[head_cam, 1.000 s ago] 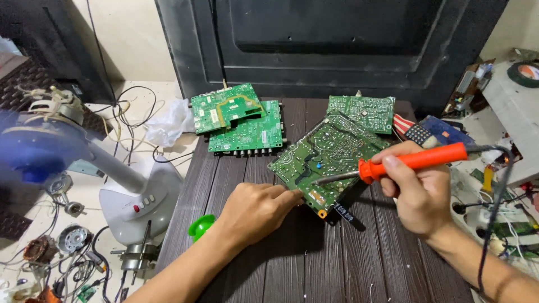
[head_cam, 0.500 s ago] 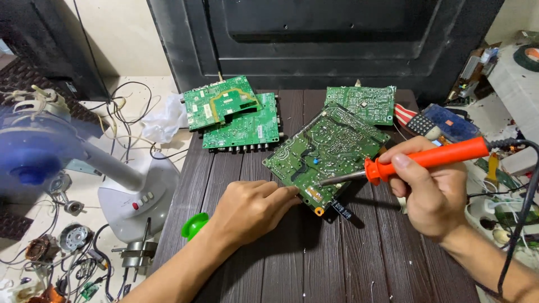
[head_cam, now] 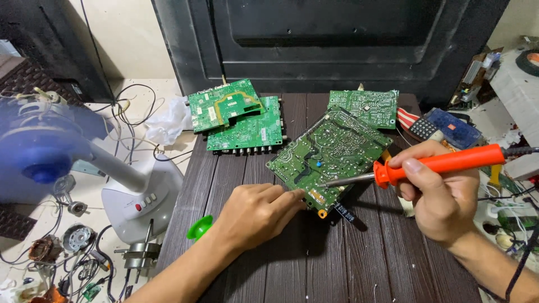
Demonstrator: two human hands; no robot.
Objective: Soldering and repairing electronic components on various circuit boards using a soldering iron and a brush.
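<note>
Resting palm-down on the dark wood-grain bench [head_cam: 258,269], the left hand [head_cam: 255,213] lies with its fingers curled loosely, their tips touching the near edge of a tilted green circuit board [head_cam: 328,157]; its grip closes on nothing, it only steadies the board. Just left of that wrist, a small bright green round object [head_cam: 199,227] sits at the bench edge. The right hand [head_cam: 435,193] has its grip closed around the orange handle of a soldering iron [head_cam: 438,164], thumb on top, with the metal tip reaching left and touching the board's solder side near its lower corner. A small black component [head_cam: 344,211] hangs off the board's near corner onto the bench.

Left of the bench, on the floor, stands a white fan base [head_cam: 140,205] with a blurred blue fan head [head_cam: 39,146], amid loose wires and small motor parts [head_cam: 76,238].

Farther back, two more green boards [head_cam: 238,118] lie overlapping on the bench's far left, and a fourth board [head_cam: 365,106] lies at the far right, just behind the worked one. Beside it to the right rests a blue calculator-like device [head_cam: 443,128]. Behind everything, a large black panel [head_cam: 331,45] stands upright.
</note>
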